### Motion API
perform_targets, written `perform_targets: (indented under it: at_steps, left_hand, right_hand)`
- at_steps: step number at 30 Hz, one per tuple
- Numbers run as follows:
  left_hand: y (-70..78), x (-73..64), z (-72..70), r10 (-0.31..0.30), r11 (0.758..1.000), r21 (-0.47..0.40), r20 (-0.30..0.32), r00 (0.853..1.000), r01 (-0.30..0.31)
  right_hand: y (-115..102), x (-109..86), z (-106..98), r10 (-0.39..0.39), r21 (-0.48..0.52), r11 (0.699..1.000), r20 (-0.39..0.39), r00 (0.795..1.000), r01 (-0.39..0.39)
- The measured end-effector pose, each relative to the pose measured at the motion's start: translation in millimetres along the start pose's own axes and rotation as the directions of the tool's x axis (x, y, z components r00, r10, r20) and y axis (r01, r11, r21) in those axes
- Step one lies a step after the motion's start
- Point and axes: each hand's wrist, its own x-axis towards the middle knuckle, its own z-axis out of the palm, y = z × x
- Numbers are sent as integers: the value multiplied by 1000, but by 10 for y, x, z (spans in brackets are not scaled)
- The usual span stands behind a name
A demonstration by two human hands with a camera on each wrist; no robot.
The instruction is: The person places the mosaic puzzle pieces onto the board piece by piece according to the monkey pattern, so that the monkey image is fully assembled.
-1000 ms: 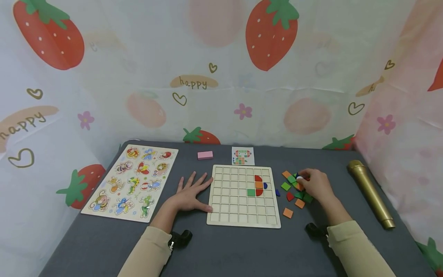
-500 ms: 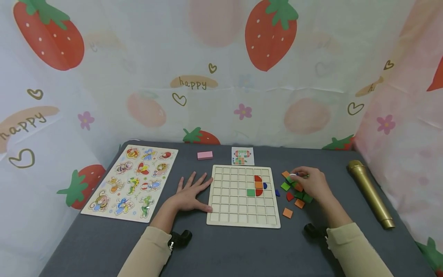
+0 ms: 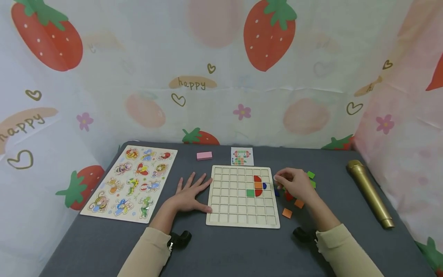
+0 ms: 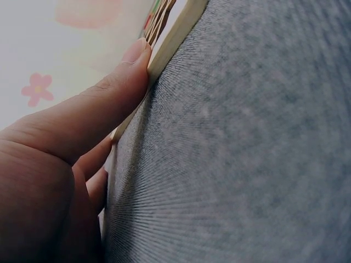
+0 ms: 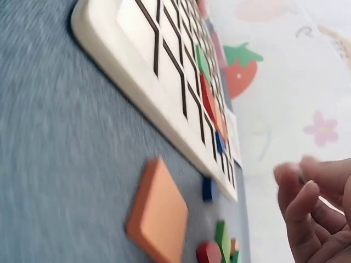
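A wooden grid board (image 3: 228,215) lies on the grey table; in its upper right cells sit red (image 3: 257,179), orange (image 3: 258,185), green (image 3: 250,192) and blue (image 3: 264,186) tiles. My left hand (image 3: 190,194) lies flat with spread fingers against the board's left edge (image 4: 175,33), the thumb (image 4: 109,109) touching it. My right hand (image 3: 278,179) hovers at the board's right edge with curled fingers (image 5: 307,203), tips drawn together; whether it holds anything is hidden. Loose tiles lie right of it, among them an orange one (image 3: 287,212) (image 5: 159,211) and a green one (image 3: 310,174).
A pattern card (image 3: 242,156) and a pink block (image 3: 204,155) lie behind the board. An animal peg puzzle (image 3: 133,181) is at the left, a gold microphone (image 3: 370,194) at the right. Strawberry-print cloth walls the table on three sides.
My right hand has left the tile pile and moved left to the board's right edge. The left hand has stayed in place.
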Motion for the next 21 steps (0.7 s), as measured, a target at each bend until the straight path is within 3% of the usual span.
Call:
perform_targets:
  at_steps: [6,21]
  left_hand:
    - [1,-6,-3,1,1000,2,-4,1000,-1]
    - [13,-3,-8,-9,1000,3,-4,1000,9]
  right_hand:
    - [-85,79,177,73,6,997,26,997,-73]
    - [-183,294,468,27,-103,995,79,996,-18]
